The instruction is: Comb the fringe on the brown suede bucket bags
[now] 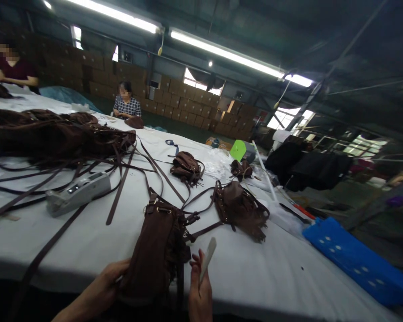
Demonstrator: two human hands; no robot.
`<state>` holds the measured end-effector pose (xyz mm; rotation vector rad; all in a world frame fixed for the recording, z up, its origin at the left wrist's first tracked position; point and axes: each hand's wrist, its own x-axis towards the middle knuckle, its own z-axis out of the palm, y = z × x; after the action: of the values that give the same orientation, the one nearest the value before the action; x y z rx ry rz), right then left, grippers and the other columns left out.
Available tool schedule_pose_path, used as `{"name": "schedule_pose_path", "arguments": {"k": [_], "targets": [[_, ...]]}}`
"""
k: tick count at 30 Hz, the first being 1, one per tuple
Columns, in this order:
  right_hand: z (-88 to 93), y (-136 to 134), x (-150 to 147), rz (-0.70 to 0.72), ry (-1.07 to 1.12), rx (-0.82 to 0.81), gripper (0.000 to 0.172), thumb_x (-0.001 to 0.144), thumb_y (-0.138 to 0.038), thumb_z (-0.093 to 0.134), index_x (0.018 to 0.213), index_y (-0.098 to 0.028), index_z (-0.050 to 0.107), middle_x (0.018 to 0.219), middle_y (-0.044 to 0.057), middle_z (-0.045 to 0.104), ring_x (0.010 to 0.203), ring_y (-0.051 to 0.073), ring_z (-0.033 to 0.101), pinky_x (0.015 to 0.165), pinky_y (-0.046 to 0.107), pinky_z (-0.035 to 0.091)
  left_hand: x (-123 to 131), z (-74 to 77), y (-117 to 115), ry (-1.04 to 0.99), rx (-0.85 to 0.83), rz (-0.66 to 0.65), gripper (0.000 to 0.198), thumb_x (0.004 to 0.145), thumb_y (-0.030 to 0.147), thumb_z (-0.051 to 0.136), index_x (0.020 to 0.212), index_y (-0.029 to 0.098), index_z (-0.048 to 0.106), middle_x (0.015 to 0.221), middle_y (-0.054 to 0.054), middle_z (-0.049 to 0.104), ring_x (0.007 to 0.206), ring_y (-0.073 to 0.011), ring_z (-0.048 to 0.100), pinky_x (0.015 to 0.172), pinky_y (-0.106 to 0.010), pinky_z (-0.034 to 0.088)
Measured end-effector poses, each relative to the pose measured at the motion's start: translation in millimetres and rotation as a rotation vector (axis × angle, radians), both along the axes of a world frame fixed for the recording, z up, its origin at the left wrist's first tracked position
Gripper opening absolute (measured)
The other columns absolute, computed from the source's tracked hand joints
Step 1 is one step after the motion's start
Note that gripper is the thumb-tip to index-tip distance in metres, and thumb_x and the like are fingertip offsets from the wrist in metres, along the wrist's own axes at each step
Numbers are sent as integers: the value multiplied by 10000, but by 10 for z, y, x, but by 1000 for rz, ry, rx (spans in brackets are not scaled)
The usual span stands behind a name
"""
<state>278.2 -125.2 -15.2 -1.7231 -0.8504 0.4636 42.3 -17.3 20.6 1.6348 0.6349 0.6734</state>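
Note:
A dark brown bag [151, 246] with gold-coloured eyelets, a drawstring top and fringe stands near the front edge of the white-covered table [272, 277]. My left hand [112, 279] is closed on its lower left side, the fingertips partly hidden by the bag. To the right of the bag, my right hand [200, 286] grips a pale, flat, narrow strip [208, 256] that points up; its exact kind does not show. Beyond it lies another brown fringed bag [242, 208]. A smaller brown bag [187, 166] rests farther back, with long straps around it.
A grey tape dispenser [80, 192] sits at the left, before a heap of brown bags [53, 134]. A blue perforated plastic bin [356, 259] lines the right edge. Two people [127, 106] work across the table, with stacked cartons [188, 107] behind.

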Motion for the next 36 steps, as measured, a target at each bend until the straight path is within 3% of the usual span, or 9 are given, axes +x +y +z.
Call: {"name": "schedule_pose_path", "arguments": {"k": [4,9,12,15,20,25,30,33,36], "targets": [[291,233,-351,265,-274,85,484,941,-330,346,1414,-228,319,1411,59,422,1318,196,353,1087,377,323,-40,-48,44,-117,-284,-37,570,593,404,750,1123,214,664,1153,-86,655,1132,-340,536,982,-394,406],[305,373,-655,522,-529,97,580,878,-141,391,1438,-218,261,1395,77,445,1273,198,421,1059,366,374,33,88,277,-93,-708,305,1064,562,642,687,1428,176,280,1100,-174,662,870,-306,667,709,-395,531],[268,363,-711,552,-597,95,558,889,-153,394,1433,-189,274,1383,109,455,1255,213,444,1037,377,399,125,271,287,-38,-499,377,1071,597,469,765,1447,136,204,1238,-188,588,1040,-287,617,849,-352,504],[252,270,-636,519,-521,101,455,929,-271,388,1380,-211,383,1326,88,520,1213,207,489,1018,369,414,178,309,219,-106,-360,339,920,548,315,817,1341,124,392,1295,-155,555,1131,-281,565,936,-330,467],[166,-12,-255,112,-82,-10,508,925,-534,312,1056,-171,641,915,85,688,901,203,647,787,296,522,106,143,181,-128,-644,332,568,571,300,804,1061,105,591,971,-129,719,869,-289,682,785,-364,546],[54,-171,-55,130,268,-76,677,871,-672,236,1151,-124,519,463,-56,493,400,146,496,424,250,447,48,55,163,-147,-840,347,501,607,338,796,1003,87,619,862,-143,732,744,-294,700,696,-370,567],[163,-188,31,81,-261,37,384,909,-494,388,951,-213,646,809,38,600,785,173,589,717,293,487,118,73,109,-303,-914,307,547,588,288,816,1060,105,608,933,-129,727,891,-318,679,797,-380,555],[214,-218,160,65,-676,5,293,912,-372,425,1027,-283,679,778,41,584,767,193,567,723,337,466,207,41,0,-317,-938,322,664,580,230,816,1182,120,557,943,-123,726,897,-324,676,786,-388,560],[183,-259,214,194,-741,24,334,920,-261,394,1169,-284,616,861,52,665,800,191,607,732,327,478,268,-57,-166,-298,-973,389,800,586,171,799,1306,155,451,928,-114,731,876,-329,681,767,-415,563]]}}
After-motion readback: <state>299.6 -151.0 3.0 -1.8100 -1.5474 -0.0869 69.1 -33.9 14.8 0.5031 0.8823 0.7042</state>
